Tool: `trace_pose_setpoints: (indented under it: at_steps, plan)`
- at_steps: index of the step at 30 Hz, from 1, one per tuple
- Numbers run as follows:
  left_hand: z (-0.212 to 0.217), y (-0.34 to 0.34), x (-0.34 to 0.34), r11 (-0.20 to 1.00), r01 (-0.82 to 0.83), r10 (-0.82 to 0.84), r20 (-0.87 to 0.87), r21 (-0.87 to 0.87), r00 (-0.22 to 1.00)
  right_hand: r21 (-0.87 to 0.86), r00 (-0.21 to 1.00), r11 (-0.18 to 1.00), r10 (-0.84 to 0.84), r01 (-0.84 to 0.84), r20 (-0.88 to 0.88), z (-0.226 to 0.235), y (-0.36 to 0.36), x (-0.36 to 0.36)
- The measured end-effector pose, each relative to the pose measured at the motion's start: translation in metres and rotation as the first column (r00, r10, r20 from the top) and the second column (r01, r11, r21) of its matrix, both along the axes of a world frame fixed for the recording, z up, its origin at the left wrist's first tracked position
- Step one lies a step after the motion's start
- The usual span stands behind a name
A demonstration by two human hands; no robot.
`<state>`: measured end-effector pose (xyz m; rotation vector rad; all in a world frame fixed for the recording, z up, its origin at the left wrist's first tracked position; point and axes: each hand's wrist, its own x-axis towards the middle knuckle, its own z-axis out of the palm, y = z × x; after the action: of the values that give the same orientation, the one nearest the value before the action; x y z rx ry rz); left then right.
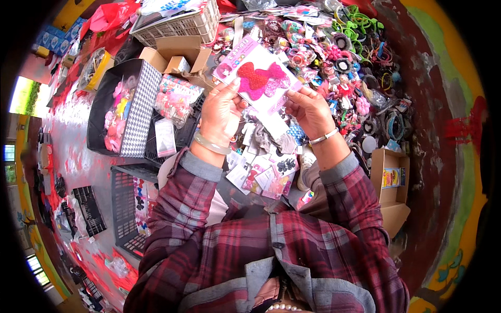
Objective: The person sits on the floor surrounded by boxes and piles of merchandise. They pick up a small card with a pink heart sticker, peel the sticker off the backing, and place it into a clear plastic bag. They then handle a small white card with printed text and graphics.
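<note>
Between my two hands is a pink-and-white card (241, 61) carrying glittery hair bows (257, 79) in red and pink. My left hand (222, 108) grips the card's left lower edge, thumb on the front. On the other side, my right hand (311, 110) pinches the lower right edge. The card is tilted, its printed face toward me. Below it, several similar bow cards (261, 177) lie on the floor between my legs. Past the card spreads a large heap of hair ties and clips (334, 68).
To the left stand a houndstooth fabric box (140, 112) with pink items, an open cardboard box (180, 49) and a black plastic crate (123, 208). A beige basket (180, 27) sits farther off. At right is an open cardboard tray (386, 195). Black hairpieces (86, 211) lie at far left.
</note>
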<state>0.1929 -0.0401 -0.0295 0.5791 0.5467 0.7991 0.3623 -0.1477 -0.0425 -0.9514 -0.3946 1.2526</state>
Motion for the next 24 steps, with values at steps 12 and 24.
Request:
trace_pose_setpoints:
  at_steps: [12,24]
  plan:
    - [-0.013,-0.005,0.004,0.996,0.074,-0.074,0.012,0.042,0.997,-0.119,0.965,0.973,-0.172,0.197,0.197,-0.005,0.0,0.001]
    - [-0.016,0.005,-0.003,0.998,0.048,-0.051,0.063,0.045,0.997,-0.024,0.98,0.998,-0.049,0.054,0.194,-0.001,-0.003,0.002]
